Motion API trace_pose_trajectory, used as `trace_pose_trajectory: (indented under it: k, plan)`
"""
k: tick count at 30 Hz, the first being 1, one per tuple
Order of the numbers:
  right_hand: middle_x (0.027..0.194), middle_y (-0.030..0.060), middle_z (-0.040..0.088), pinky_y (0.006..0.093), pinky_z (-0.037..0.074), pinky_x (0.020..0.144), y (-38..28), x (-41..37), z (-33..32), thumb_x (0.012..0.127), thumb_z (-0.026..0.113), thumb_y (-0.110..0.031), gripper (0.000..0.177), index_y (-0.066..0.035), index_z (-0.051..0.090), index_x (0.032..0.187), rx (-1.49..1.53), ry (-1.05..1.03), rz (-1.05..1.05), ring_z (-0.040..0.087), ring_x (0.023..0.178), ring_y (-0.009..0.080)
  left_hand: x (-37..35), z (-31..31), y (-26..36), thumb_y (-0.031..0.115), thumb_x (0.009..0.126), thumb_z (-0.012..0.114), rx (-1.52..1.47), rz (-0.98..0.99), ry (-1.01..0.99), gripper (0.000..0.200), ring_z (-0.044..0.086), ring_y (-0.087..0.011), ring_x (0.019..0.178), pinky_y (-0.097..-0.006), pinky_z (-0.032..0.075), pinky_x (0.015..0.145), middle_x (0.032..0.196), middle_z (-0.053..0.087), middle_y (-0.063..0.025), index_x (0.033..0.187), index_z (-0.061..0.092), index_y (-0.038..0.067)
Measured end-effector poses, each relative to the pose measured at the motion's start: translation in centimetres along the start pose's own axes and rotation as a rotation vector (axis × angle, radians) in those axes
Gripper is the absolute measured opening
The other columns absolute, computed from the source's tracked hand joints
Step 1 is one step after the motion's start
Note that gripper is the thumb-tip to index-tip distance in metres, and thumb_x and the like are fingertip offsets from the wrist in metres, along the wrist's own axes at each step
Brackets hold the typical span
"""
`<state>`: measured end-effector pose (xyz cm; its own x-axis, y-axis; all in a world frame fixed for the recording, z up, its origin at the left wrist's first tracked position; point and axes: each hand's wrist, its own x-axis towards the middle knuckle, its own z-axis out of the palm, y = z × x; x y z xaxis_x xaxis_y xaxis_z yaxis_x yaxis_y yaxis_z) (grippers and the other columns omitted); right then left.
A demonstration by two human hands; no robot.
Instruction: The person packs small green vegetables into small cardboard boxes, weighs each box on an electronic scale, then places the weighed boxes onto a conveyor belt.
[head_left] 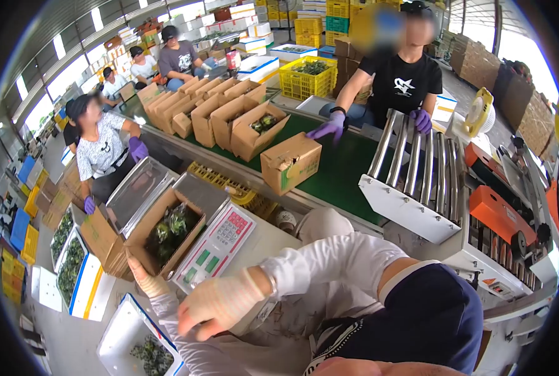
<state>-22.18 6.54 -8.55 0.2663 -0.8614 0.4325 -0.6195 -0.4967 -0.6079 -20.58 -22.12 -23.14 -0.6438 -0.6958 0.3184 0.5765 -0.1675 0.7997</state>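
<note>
Conveyor with a long green belt and metal edge (348, 197): ran diagonally across the middle, bore a row of open brown cardboard cartons (203, 125) and, nearer the rollers, one separate brown carton with green print (292, 164). To its right, saw a white roller frame with shiny metal cylinders (405, 210). Behind the belt, noted a co-worker in a black T-shirt (397, 86), one purple-gloved hand by the printed carton, the other at the roller frame. At left, noted another co-worker in a white patterned shirt (108, 141), also purple-gloved. Before the belt, saw a white scale with a red-edged keypad (220, 241); just left of it, an open brown cardboard box (153, 217) holding dark green produce in glossy clear wrapping (173, 229). Low at left, saw a white foam box with a blue rim (118, 331) containing loose greens (151, 357). Held the pale, striped-gloved right hand (220, 304) across the left forearm, its fingers loosely bent and slightly apart. Had the left hand (146, 279) at the open box's near corner; could not tell its fingers as apart or clamped on cardboard.
</note>
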Motion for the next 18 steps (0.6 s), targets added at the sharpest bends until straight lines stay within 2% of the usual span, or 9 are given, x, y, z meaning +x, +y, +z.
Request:
trace_pose_trajectory:
  k: [2, 4, 6, 9, 10, 12, 13, 15, 18]
  plan:
    - [0.111, 0.0096, 0.063, 0.0402, 0.051, 0.082, 1.2, -4.4, 1.3, 0.089, 0.063, -0.026, 0.031, -0.01, 0.062, 0.116, 0.096, 0.0, 0.203, 0.063, 0.097, 0.0308, 0.0, 0.1, 0.2, 0.045, 0.101, 0.046, 0.019, -0.011, 0.051, 0.062, 0.043, -0.0237, 0.133, -0.0383, 0.032, 0.113, 0.146, 0.043, -0.0109, 0.146, 0.039, 0.003]
    - [0.107, 0.0117, 0.065, 0.039, 0.051, 0.084, 3.0, -8.7, 2.5, 0.086, 0.066, -0.023, 0.03, -0.008, 0.065, 0.112, 0.108, 0.116, 0.379, 0.064, 0.096, 0.0312, -0.3, 1.3, 0.8, 0.056, 0.094, 0.053, 0.017, 0.007, 0.053, 0.072, 0.049, -0.026, 0.127, -0.0417, 0.037, 0.11, 0.141, 0.05, -0.0108, 0.143, 0.043, 0.005]
    - [0.114, 0.0124, 0.064, 0.0362, 0.052, 0.085, 4.9, -12.7, 2.2, 0.09, 0.066, -0.021, 0.033, -0.008, 0.061, 0.119, 0.047, 0.257, 0.48, 0.065, 0.098, 0.0285, -0.9, 2.4, 1.5, 0.048, 0.098, 0.052, -0.009, 0.03, 0.024, 0.067, 0.045, -0.0236, 0.13, -0.0389, 0.033, 0.112, 0.143, 0.045, -0.0113, 0.145, 0.04, 0.003]
    - [0.122, 0.0152, 0.06, 0.0367, 0.052, 0.086, 7.0, -17.6, -2.4, 0.085, 0.073, -0.015, 0.041, -0.006, 0.059, 0.123, -0.313, 0.592, 0.533, 0.06, 0.11, 0.0276, -1.5, 3.5, 2.6, 0.052, 0.093, 0.058, -0.018, 0.032, 0.063, 0.076, 0.041, -0.024, 0.133, -0.0393, 0.031, 0.114, 0.146, 0.042, -0.0111, 0.146, 0.037, 0.002]
    - [0.127, 0.0159, 0.057, 0.0385, 0.051, 0.089, 7.7, -19.1, -4.2, 0.083, 0.074, -0.014, 0.047, -0.007, 0.057, 0.126, -0.197, 0.808, 0.61, 0.058, 0.111, 0.0301, -1.6, 3.5, 2.8, 0.052, 0.093, 0.059, -0.017, 0.04, 0.097, 0.076, 0.04, -0.0238, 0.135, -0.0394, 0.03, 0.114, 0.148, 0.04, -0.0106, 0.146, 0.037, 0.002]
    - [0.133, 0.0199, 0.052, 0.0415, 0.047, 0.098, 9.5, -21.6, -9.0, 0.075, 0.081, -0.019, 0.065, -0.009, 0.052, 0.132, -0.828, 0.795, 0.777, 0.054, 0.118, 0.0396, -2.0, 3.9, 3.3, 0.051, 0.092, 0.061, -0.001, 0.052, 0.116, 0.08, 0.038, -0.0244, 0.136, -0.0399, 0.029, 0.115, 0.15, 0.037, -0.0106, 0.148, 0.035, 0.001]
    - [0.135, 0.0203, 0.051, 0.042, 0.046, 0.101, 10.7, -22.7, -10.8, 0.071, 0.082, -0.022, 0.071, -0.011, 0.051, 0.134, -0.938, 0.757, 0.902, 0.052, 0.121, 0.0414, -1.9, 4.0, 3.6, 0.051, 0.091, 0.062, 0.006, 0.056, 0.103, 0.08, 0.038, -0.0246, 0.137, -0.04, 0.029, 0.115, 0.151, 0.037, -0.0106, 0.148, 0.034, 0.002]
    - [0.132, 0.0185, 0.055, 0.0413, 0.045, 0.1, 11.7, -23.1, -14.4, 0.07, 0.083, -0.025, 0.071, -0.009, 0.051, 0.133, -0.844, 0.635, 1.121, 0.053, 0.121, 0.0367, -1.8, 3.5, 3.4, 0.051, 0.091, 0.063, 0.001, 0.067, 0.094, 0.079, 0.039, -0.0247, 0.136, -0.0405, 0.029, 0.115, 0.149, 0.039, -0.0105, 0.148, 0.036, 0.003]
    - [0.123, 0.0227, 0.059, 0.0447, 0.047, 0.097, 16.0, -23.9, -15.4, 0.077, 0.076, -0.042, 0.072, -0.009, 0.048, 0.135, -0.837, 0.678, 1.058, 0.057, 0.115, 0.0396, -1.6, 2.4, 3.4, 0.051, 0.09, 0.064, -0.001, 0.029, 0.143, 0.073, 0.046, -0.0215, 0.13, -0.0362, 0.035, 0.11, 0.142, 0.048, -0.0074, 0.144, 0.043, 0.006]
